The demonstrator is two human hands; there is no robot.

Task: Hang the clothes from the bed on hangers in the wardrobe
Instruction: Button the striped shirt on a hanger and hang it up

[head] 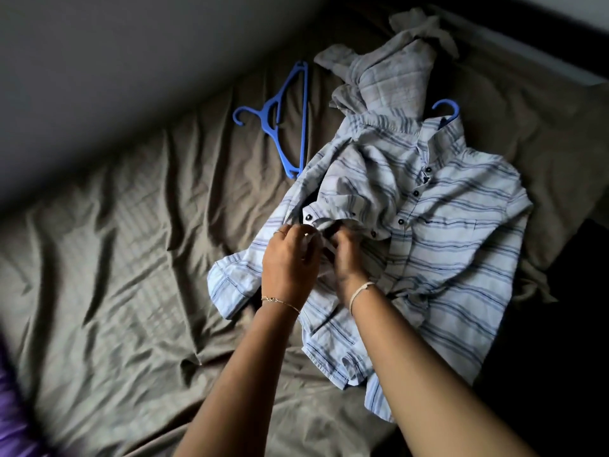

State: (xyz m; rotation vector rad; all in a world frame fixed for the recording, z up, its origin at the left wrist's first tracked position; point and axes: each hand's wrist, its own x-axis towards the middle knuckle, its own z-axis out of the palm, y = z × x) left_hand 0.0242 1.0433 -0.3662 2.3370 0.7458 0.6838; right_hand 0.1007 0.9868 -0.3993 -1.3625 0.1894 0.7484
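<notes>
A light blue striped button shirt [454, 232] lies spread and rumpled on the bed [131, 258]. A blue hanger hook [448, 108] sticks out at its collar; the rest of that hanger is hidden inside the shirt. My left hand [290, 262] and my right hand [346, 255] meet at the shirt's front edge, each pinching the fabric by the dark buttons. A second blue hanger [286, 123] lies bare on the sheet to the upper left. A grey checked garment [392, 70] lies crumpled beyond the collar.
The bed carries a wrinkled brown-grey sheet. A pale wall [115, 61] runs along the bed's far left side. Something purple [13, 417] shows at the lower left corner. A dark area [566, 324] lies right of the bed.
</notes>
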